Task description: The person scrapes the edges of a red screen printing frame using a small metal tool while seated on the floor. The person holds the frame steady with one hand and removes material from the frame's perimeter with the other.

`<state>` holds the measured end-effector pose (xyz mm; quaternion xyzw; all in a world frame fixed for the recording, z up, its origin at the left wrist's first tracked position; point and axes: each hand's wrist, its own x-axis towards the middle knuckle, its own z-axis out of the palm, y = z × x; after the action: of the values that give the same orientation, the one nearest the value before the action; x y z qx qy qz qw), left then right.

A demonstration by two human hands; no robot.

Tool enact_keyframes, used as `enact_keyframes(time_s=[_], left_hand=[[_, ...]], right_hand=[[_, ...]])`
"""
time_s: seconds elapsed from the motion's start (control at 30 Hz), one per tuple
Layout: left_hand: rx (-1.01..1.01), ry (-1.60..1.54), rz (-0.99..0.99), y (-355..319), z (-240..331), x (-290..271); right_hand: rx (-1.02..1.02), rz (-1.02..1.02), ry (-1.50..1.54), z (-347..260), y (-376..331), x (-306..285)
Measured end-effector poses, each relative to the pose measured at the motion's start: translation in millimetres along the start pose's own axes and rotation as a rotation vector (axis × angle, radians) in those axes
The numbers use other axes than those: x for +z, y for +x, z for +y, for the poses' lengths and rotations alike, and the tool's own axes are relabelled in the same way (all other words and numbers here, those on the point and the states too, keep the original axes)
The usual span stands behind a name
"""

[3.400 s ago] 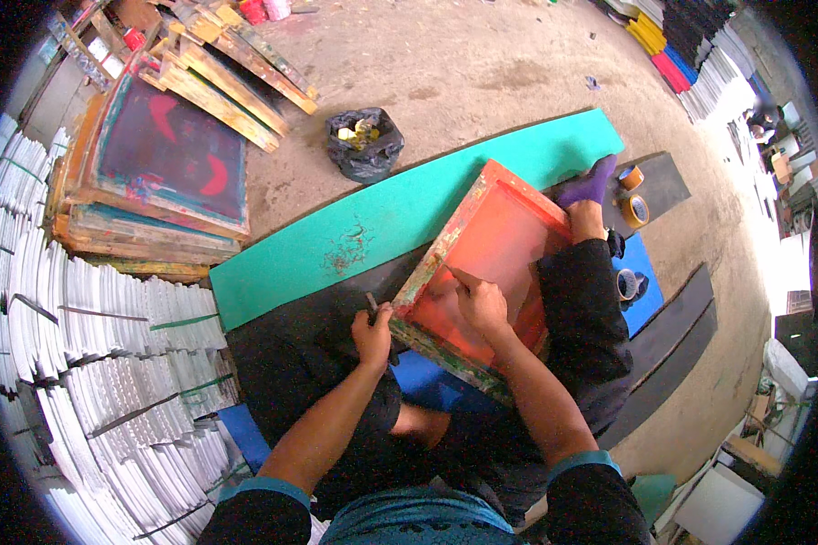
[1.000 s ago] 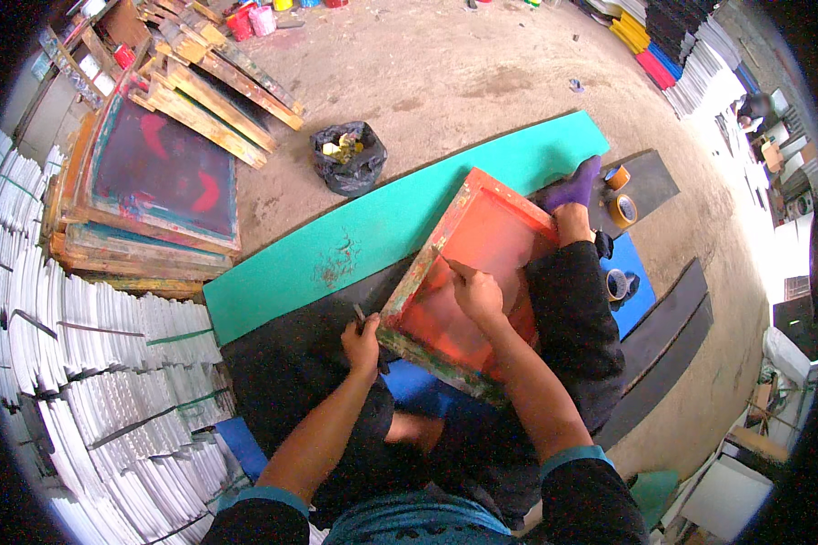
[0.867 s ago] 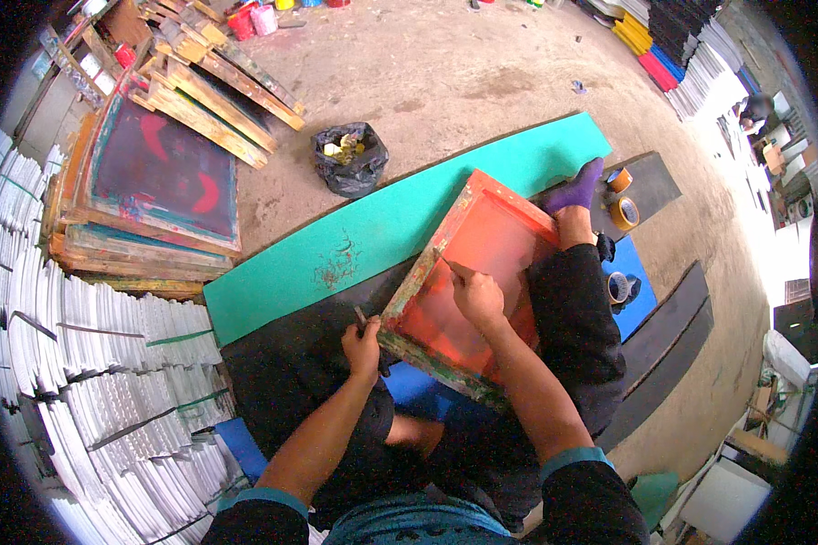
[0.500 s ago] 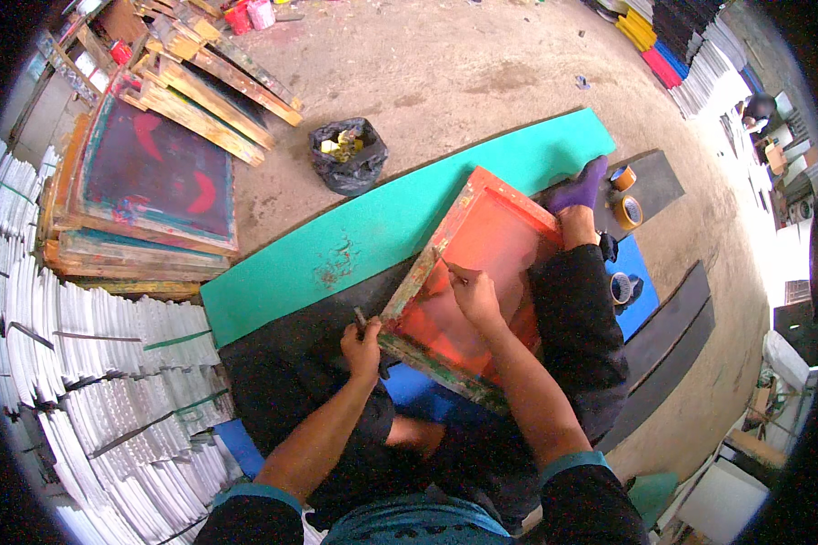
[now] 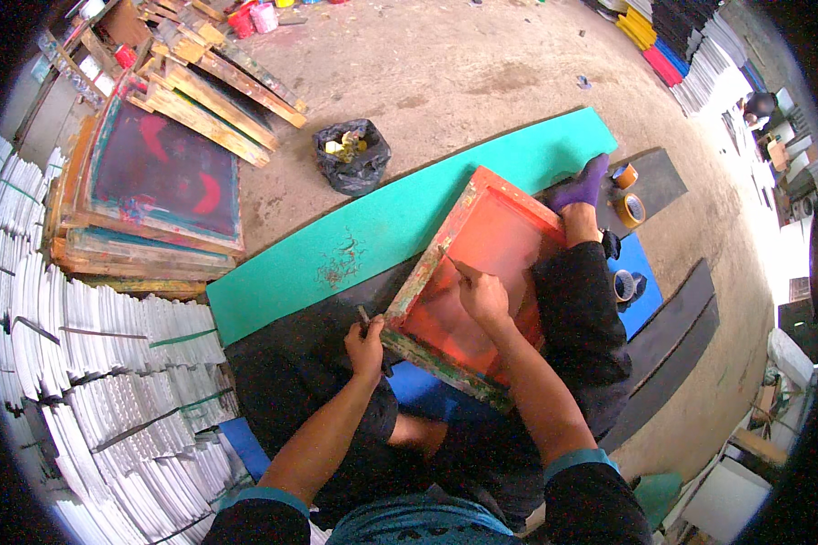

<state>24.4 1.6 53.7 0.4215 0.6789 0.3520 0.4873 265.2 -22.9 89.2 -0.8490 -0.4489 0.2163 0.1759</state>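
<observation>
A screen-printing frame (image 5: 429, 264) rests tilted across my lap, its wooden sides stained and its mesh orange-red with a darker smear. My left hand (image 5: 365, 349) is closed beside the frame's near left corner, around a slim greyish tool (image 5: 364, 316) whose kind I cannot make out. Over the mesh, my right hand (image 5: 484, 297) has its fingers curled. Its forefinger and thumb reach to the inner edge of the left side. Whatever may be between those fingertips is too small to name. Dark crumbs (image 5: 341, 262) lie scattered on the long green foam sheet (image 5: 282, 283) beyond the frame.
A black plastic bag (image 5: 354, 168) with yellowish scraps stands past the green sheet. Used frames (image 5: 154, 182) and bundled white sheets (image 5: 109, 336) are stacked at left. Tape rolls (image 5: 630, 211) lie right of my purple-socked foot (image 5: 583, 186). Another person (image 5: 756, 111) is at far right.
My right hand has shifted slightly toward me and right along the frame's inner edge. The left hand keeps its hold on the tool, and the whole view has moved a little.
</observation>
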Motion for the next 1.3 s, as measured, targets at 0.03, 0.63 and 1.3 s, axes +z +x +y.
enact_keyframes(time_s=[0.03, 0.63, 1.3], left_hand=[[0.000, -0.001, 0.006, -1, 0, 0], [-0.085, -0.014, -0.032, -8, 22, -5], [-0.013, -0.225, -0.122, 14, -25, 1]], right_hand=[[-0.012, 0.007, 0.008, -3, -2, -2], [-0.042, 0.080, 0.486, -23, -9, -10], [0.008, -0.004, -0.072, -10, -24, 1]])
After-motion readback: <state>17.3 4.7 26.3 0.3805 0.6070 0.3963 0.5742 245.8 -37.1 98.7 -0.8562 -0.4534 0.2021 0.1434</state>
